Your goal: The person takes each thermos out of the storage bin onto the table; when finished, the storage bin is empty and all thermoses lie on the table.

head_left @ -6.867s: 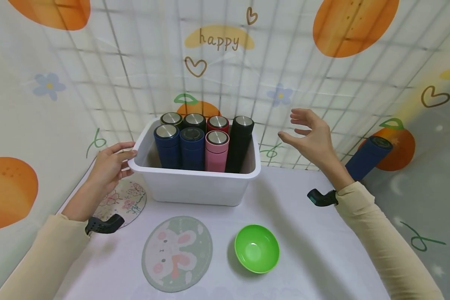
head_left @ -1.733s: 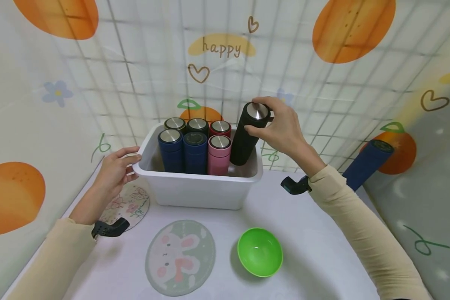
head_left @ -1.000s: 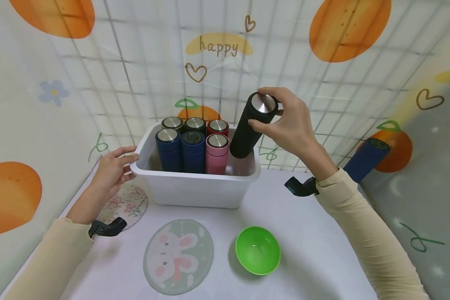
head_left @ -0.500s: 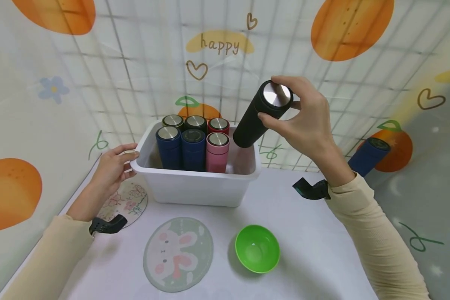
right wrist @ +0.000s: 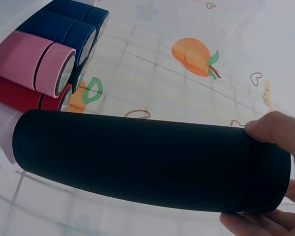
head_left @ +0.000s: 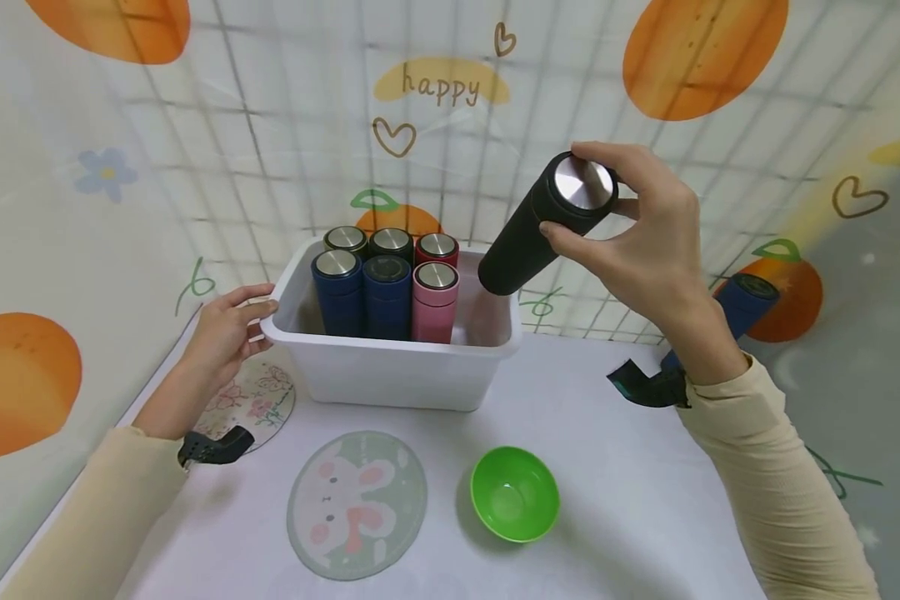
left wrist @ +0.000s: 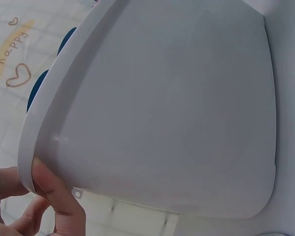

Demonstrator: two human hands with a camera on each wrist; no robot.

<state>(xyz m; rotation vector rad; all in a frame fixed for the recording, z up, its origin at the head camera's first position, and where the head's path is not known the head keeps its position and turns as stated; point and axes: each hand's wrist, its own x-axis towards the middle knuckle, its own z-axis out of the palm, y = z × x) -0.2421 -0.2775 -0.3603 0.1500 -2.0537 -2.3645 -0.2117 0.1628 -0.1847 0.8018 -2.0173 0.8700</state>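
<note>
My right hand [head_left: 648, 229] grips a black thermos [head_left: 528, 233] round its steel-topped lid. The thermos tilts, its base at the lower left over the right end of a white plastic tub [head_left: 390, 375]. In the right wrist view the black thermos [right wrist: 147, 160] lies across the picture, fingers at its lid end. My left hand [head_left: 221, 337] pinches the tub's left rim, and the left wrist view shows the thumb [left wrist: 59, 196] against that rim. Inside the tub stand two blue thermoses [head_left: 337, 296], a pink thermos [head_left: 435, 304], a red one [head_left: 437, 247] and two dark ones [head_left: 390, 242] behind.
A green bowl [head_left: 514, 494] sits in front of the tub, right of a round rabbit mat [head_left: 356, 504]. A flowered round mat [head_left: 258, 404] lies partly under the left arm. Another blue thermos [head_left: 746, 302] stands at the right, partly behind the right forearm. A patterned curtain [head_left: 450, 167] hangs behind.
My right hand came in from the right, took hold of the black thermos in the tub, then raised it up and rightward, tilting it more. The left hand stays on the rim.
</note>
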